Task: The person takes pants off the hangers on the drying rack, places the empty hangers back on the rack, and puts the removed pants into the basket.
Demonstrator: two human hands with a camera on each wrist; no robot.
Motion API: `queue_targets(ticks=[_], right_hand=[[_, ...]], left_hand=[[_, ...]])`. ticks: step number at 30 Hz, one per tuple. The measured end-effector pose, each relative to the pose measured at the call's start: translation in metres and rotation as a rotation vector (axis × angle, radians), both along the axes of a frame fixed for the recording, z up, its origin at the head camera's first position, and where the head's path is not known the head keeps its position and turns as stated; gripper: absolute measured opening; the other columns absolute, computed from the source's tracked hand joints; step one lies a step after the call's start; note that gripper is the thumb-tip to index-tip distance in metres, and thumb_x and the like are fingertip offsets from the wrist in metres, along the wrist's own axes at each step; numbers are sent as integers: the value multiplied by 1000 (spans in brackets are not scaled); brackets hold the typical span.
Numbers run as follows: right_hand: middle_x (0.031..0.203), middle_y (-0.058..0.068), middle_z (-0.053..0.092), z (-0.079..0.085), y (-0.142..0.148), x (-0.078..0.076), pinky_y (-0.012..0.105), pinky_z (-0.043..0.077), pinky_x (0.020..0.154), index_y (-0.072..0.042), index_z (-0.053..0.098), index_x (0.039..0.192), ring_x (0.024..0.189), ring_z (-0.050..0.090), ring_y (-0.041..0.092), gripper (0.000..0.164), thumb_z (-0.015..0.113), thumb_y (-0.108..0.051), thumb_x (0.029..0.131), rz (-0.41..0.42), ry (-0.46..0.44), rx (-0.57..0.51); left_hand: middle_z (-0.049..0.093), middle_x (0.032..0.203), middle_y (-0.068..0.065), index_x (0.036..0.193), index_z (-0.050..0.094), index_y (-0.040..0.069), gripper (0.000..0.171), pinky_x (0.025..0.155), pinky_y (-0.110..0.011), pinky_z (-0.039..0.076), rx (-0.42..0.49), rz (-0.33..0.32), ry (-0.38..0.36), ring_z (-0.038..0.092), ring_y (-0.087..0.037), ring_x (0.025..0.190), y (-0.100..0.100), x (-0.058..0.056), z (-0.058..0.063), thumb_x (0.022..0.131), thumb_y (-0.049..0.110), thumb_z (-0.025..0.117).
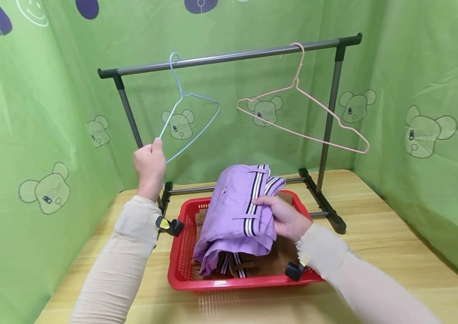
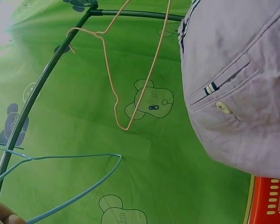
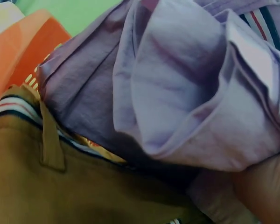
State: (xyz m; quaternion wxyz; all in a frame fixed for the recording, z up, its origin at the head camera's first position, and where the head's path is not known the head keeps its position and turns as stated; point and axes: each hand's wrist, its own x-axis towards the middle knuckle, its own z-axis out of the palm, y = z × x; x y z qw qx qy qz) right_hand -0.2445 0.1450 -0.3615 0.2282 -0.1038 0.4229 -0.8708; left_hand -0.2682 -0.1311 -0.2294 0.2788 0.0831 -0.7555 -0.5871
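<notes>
My left hand [image 1: 150,164] grips the left end of a blue wire hanger [image 1: 170,118], whose hook sits over the bar of a clothes rack [image 1: 233,57]. My right hand [image 1: 287,218] holds a bundled pair of purple pants [image 1: 233,202] by the side of the striped waistband, thumb on top and other fingers hidden by the cloth. The pants are raised over a red basket [image 1: 245,284]. A buttoned pocket [image 2: 224,93] shows in the left wrist view. Beneath them, brown pants [image 3: 84,191] with a striped waistband lie in the basket.
A pink hanger [image 1: 318,106] hangs on the right half of the bar. The rack's black foot [image 1: 328,211] stands on the wooden table [image 1: 378,252] behind and right of the basket. Green curtains [image 1: 427,198] with bear prints enclose the table's back and sides.
</notes>
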Motion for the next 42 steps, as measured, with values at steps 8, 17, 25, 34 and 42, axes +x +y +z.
queue_targets(ticks=[8, 17, 25, 34, 42], right_hand=[[102, 13, 66, -12, 15, -3, 39, 52, 89, -1, 39, 120, 97, 67, 26, 26, 43, 2, 95, 64, 3, 64], [93, 8, 71, -20, 29, -7, 36, 55, 81, -11, 61, 102, 87, 70, 21, 11, 56, -20, 100, 12, 6, 218], [93, 9, 71, -28, 37, -11, 41, 56, 79, -8, 56, 108, 86, 70, 25, 15, 61, -16, 95, -6, 5, 426], [97, 15, 70, -33, 44, -26, 43, 54, 83, 1, 52, 113, 89, 69, 29, 28, 63, -13, 91, 60, 81, 621], [93, 14, 67, -33, 42, -39, 41, 55, 80, 2, 46, 110, 82, 68, 26, 32, 64, -16, 89, 103, 90, 843]], left_hand=[[33, 51, 7, 62, 41, 15, 44, 41, -20, 23, 16, -11, 6, 29, -7, 45, -1, -1, -3, 101, 32, 50], [32, 50, 7, 61, 39, 14, 46, 43, -22, 24, -2, -4, 4, 29, -8, 45, -2, -2, -7, 101, 34, 50], [32, 51, 6, 62, 40, 14, 45, 44, -22, 24, 18, -21, 8, 29, -9, 47, 2, -4, -8, 101, 33, 51], [33, 53, 6, 62, 40, 15, 44, 45, -21, 25, 21, -23, 11, 30, -9, 47, 2, -6, -9, 101, 33, 51], [34, 54, 5, 62, 41, 14, 44, 46, -22, 26, 15, -21, 21, 31, -9, 49, 0, -6, -8, 101, 33, 51]])
